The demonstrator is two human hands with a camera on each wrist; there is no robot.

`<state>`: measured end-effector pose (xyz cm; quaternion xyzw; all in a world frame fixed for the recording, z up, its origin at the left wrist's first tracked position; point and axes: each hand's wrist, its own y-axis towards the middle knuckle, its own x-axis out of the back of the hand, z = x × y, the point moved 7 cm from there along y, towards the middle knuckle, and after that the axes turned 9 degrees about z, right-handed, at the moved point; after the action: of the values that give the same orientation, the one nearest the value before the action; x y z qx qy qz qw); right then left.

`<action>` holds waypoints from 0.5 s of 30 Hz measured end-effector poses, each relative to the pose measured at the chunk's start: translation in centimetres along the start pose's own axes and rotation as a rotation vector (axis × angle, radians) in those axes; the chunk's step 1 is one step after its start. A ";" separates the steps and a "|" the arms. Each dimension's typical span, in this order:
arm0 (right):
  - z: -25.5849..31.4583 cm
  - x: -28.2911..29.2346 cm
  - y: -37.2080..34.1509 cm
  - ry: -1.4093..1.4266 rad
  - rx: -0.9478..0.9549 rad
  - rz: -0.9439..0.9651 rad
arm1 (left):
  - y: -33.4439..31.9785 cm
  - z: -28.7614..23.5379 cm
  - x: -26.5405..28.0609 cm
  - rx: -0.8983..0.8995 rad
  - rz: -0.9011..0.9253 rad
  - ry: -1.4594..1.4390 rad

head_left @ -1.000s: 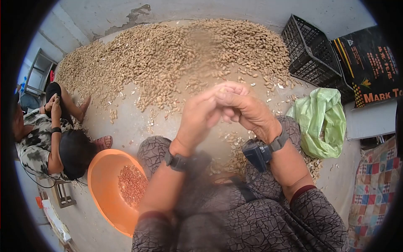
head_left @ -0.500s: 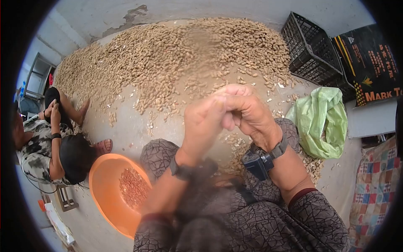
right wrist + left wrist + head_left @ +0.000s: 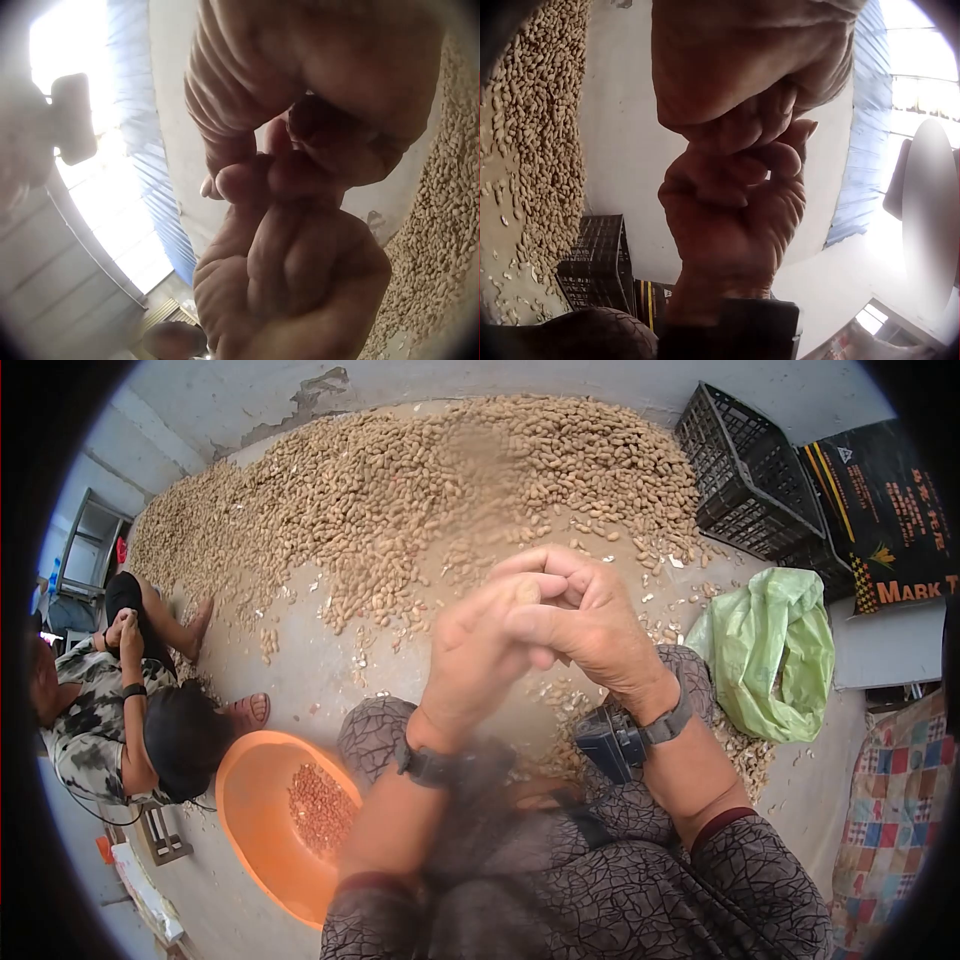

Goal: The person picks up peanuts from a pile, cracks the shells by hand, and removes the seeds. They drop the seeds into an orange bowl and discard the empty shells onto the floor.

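Both hands meet in front of the person's knees. In the head view the left hand (image 3: 475, 645) comes in from the left, slightly blurred, its fingertips against those of the right hand (image 3: 600, 625). The right thumb and forefinger curl toward the left fingertips. From the left wrist view, the left hand (image 3: 750, 60) is above and the right hand (image 3: 735, 217) below, fingers bent and touching. The right wrist view has the right hand (image 3: 322, 75) over the left hand (image 3: 300, 277). I cannot tell what lies between the fingertips, which cover it.
A large heap of unshelled peanuts (image 3: 400, 490) lies along the wall. An orange basin (image 3: 245, 830) holds shelled red peanuts (image 3: 320, 810). At the right are a green sack (image 3: 775, 650), a black crate (image 3: 750, 470) and a black printed bag (image 3: 880, 510). Another person (image 3: 100, 700) sits at left.
The hands stay together at the same place while the fingers shift against each other. The right thumb now lies lower across the left fingertips, and the view has tilted slightly.
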<state>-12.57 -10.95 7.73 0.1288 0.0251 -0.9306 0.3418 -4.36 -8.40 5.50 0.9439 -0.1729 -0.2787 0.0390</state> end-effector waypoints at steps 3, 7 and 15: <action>0.1 0.1 0.0 0.046 0.036 0.021 | 0.1 -0.1 -0.1 -0.026 0.000 0.022; -0.2 0.1 -0.1 0.121 -0.001 0.049 | 0.0 -0.1 0.1 -0.049 0.018 0.107; -0.8 -0.5 -0.2 0.180 0.022 0.160 | -0.3 -2.5 -1.2 -0.131 0.065 0.288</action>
<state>-12.22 -10.37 7.09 0.2173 0.0353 -0.8853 0.4097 -3.82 -7.74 8.18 0.9634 -0.1772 -0.1499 0.1339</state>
